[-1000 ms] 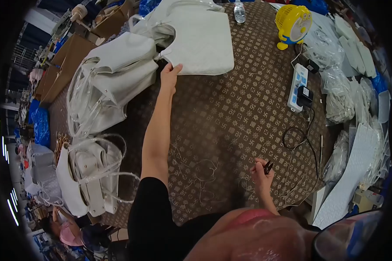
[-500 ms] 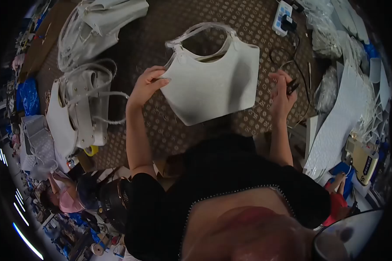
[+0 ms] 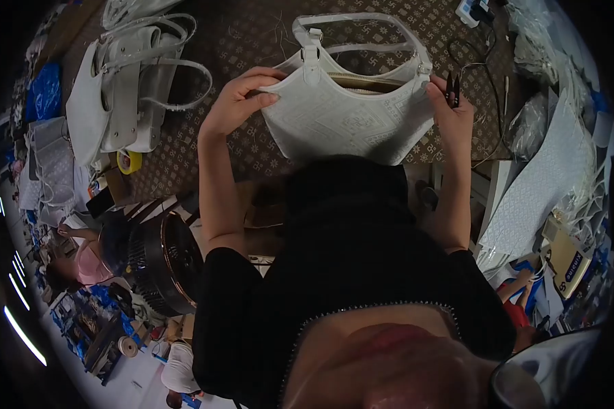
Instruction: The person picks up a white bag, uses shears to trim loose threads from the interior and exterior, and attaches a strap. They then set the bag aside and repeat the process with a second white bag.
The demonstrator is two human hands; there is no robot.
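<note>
A white handbag (image 3: 351,119) stands at the table's near edge, its front panel showing an embossed pattern and its handles raised. Through its open top a zipper edge and tan lining are visible. My left hand (image 3: 242,99) pinches the bag's upper left corner, thumb in front and fingers behind. At the upper right corner, my right hand (image 3: 451,112) grips the bag between thumb and fingers. Small black thread snips (image 3: 453,90) are also held in that hand, with their points upward.
More white handbags (image 3: 119,95) lie on the left of the brown patterned table (image 3: 245,41), near a yellow tape roll (image 3: 129,161). A power strip (image 3: 472,12) with a cable and white sheet material (image 3: 525,177) are at right. A fan (image 3: 164,262) and other people are lower down.
The bag has turned to show its patterned face and come nearer my body. My right hand, apart from it earlier, now grips its right corner. The view has shifted.
</note>
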